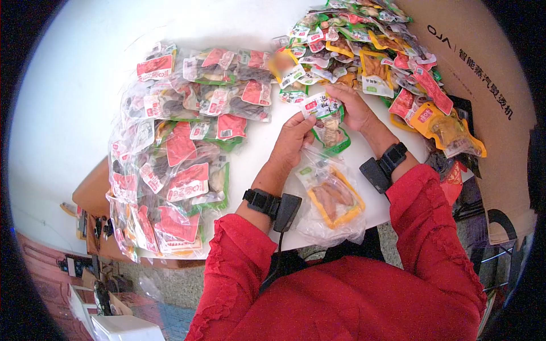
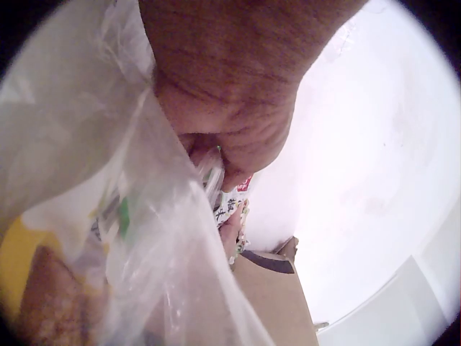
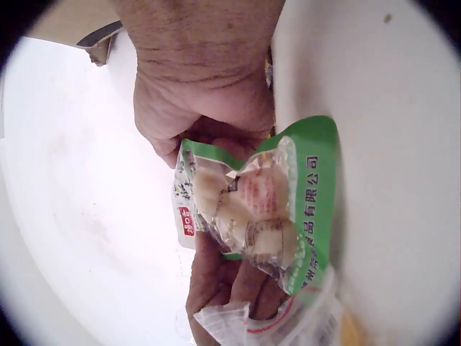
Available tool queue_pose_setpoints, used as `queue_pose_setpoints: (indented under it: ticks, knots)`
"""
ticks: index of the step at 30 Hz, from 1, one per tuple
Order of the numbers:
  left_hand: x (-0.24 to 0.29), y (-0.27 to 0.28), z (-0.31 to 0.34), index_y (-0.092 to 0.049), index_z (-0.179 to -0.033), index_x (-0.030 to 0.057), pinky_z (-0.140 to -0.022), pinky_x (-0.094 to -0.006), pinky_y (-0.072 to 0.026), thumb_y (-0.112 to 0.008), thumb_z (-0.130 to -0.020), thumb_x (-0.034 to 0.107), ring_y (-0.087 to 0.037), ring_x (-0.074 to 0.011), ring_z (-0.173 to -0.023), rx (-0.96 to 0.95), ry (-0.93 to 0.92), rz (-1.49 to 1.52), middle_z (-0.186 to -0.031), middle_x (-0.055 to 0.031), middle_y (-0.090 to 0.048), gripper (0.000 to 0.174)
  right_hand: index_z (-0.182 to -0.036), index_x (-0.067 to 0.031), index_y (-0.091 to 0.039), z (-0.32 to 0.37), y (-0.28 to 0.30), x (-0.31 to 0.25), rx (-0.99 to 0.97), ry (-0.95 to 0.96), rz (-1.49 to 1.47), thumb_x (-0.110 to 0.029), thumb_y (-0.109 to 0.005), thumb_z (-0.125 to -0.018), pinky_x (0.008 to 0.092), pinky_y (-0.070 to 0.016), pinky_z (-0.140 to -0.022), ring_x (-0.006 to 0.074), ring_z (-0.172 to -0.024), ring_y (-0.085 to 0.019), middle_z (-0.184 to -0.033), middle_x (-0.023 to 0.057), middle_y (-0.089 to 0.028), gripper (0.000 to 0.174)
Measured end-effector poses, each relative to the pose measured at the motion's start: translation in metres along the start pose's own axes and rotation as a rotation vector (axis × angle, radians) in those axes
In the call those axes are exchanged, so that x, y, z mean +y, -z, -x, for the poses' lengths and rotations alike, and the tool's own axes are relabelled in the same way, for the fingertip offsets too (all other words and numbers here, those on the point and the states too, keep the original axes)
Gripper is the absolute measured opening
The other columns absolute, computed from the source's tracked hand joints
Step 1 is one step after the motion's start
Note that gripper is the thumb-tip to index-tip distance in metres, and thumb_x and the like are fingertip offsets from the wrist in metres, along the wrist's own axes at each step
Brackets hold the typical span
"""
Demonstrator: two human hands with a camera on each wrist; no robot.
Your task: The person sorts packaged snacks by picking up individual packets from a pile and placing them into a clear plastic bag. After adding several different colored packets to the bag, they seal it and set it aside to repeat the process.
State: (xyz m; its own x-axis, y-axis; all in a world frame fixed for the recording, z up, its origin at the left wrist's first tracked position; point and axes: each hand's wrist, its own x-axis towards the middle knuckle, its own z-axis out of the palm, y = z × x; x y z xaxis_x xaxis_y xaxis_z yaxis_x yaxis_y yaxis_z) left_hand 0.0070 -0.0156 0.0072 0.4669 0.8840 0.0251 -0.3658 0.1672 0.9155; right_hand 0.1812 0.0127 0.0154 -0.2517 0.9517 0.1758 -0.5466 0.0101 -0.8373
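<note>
A green-edged food packet (image 1: 330,135) with pale pieces inside hangs between both hands over the white table. My right hand (image 1: 356,109) grips its upper right edge; in the right wrist view the packet's clear window (image 3: 248,205) faces the camera. Against the packet's left edge is the thumb of my left hand (image 1: 293,139), whose fingers also hold the gathered top of a clear plastic bag (image 3: 248,324). Below that hand lies the bag's body, with a yellow-edged packet (image 1: 335,200) inside. Close up, the bag's film (image 2: 166,238) covers much of the left wrist view.
Rows of bagged packets (image 1: 187,131) cover the table's left side. A heap of loose packets (image 1: 352,45) fills the back right, with a yellow packet (image 1: 449,128) at its near end. A large cardboard box (image 1: 478,62) stands along the right. The white table's (image 1: 375,210) front edge is near my body.
</note>
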Motion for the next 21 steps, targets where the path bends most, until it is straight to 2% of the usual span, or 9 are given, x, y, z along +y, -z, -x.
queue_pose_setpoints:
  ticks: [7, 15, 21]
  knots:
    - [0.0009, 0.0001, 0.0000, -0.053, -0.097, 0.0044, -0.039, -0.0153, -0.0285, -0.050, -0.082, 0.010, -0.037, -0.0039, -0.045, -0.037, -0.007, 0.020, -0.077, -0.0023, -0.057, 0.016, -0.087, -0.0047, -0.057, -0.0010, 0.0032, 0.0008, -0.001, 0.026, 0.011, -0.020, -0.055, -0.080, 0.0246, -0.0483, -0.063, 0.0109, -0.070, -0.059, -0.079, 0.0033, -0.060, 0.017]
    - [-0.0010, 0.0011, -0.0006, -0.054, -0.091, 0.0063, -0.039, -0.0164, -0.0249, -0.050, -0.085, 0.019, -0.034, -0.0040, -0.044, 0.007, 0.002, 0.072, -0.075, 0.0004, -0.055, 0.015, -0.089, -0.0043, -0.057, -0.0002, 0.0018, 0.0015, 0.008, 0.014, -0.011, -0.022, -0.055, -0.081, 0.0252, -0.0485, -0.063, 0.0116, -0.070, -0.059, -0.081, 0.0044, -0.061, 0.019]
    - [-0.0022, 0.0021, -0.0011, -0.055, -0.088, 0.0066, -0.039, -0.0169, -0.0249, -0.051, -0.085, 0.021, -0.035, -0.0045, -0.045, -0.002, 0.006, 0.119, -0.073, 0.0020, -0.054, 0.016, -0.090, -0.0045, -0.057, -0.0012, 0.0033, 0.0027, 0.015, -0.014, -0.015, -0.022, -0.054, -0.081, 0.0260, -0.0490, -0.064, 0.0122, -0.070, -0.059, -0.081, 0.0045, -0.061, 0.020]
